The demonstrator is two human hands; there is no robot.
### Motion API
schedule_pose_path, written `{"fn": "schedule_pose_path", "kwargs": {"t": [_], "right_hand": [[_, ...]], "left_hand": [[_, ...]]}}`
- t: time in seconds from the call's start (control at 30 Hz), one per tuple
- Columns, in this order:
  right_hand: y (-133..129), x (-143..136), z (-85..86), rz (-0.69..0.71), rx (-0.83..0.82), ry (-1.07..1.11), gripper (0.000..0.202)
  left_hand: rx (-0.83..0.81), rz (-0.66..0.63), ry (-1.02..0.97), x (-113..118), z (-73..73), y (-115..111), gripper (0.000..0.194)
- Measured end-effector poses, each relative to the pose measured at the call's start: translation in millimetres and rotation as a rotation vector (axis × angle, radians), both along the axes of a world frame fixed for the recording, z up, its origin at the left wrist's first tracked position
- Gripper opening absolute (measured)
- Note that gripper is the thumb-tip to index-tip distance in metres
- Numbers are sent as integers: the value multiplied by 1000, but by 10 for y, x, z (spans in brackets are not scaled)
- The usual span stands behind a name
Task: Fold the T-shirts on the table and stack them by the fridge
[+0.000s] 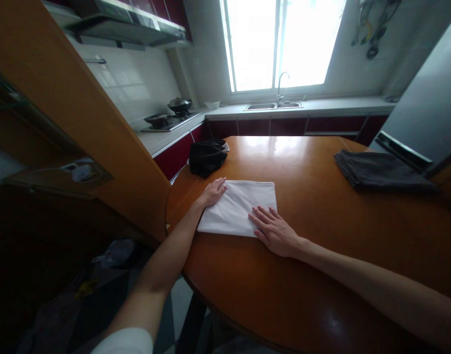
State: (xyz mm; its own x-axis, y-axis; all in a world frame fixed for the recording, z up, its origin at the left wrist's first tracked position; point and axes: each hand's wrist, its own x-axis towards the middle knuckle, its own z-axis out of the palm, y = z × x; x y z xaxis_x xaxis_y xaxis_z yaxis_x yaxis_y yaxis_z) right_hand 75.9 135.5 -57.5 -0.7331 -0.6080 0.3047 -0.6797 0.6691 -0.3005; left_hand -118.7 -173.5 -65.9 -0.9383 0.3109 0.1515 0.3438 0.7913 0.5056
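A white cloth, folded into a flat, roughly four-sided shape, lies on the brown wooden table. My left hand rests on its left edge near the far corner, fingers stretched out. Across its near right part lies my right hand, palm down with the fingers spread. Neither hand grips anything. What kind of garment or cloth it is, the folds do not show.
A black cloth item sits in a heap at the table's far left. Folded dark grey fabric lies at the right. Beyond the table are a stove with a wok and a counter with a sink. A wooden partition stands close on the left.
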Motion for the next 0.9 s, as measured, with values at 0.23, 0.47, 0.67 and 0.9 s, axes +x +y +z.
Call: {"fn": "schedule_pose_path", "kwargs": {"t": [0.23, 0.47, 0.67, 0.9], "right_hand": [[483, -103, 38, -334, -562, 35, 41], [526, -265, 108, -398, -721, 51, 27], [404, -237, 95, -313, -701, -9, 23], [343, -281, 99, -333, -728, -82, 23]], "left_hand": [[299, 106, 19, 95, 153, -66, 68], [316, 361, -141, 312, 339, -187, 50], [350, 303, -438, 489, 512, -236, 53], [403, 224, -544, 528, 556, -210, 55]]}}
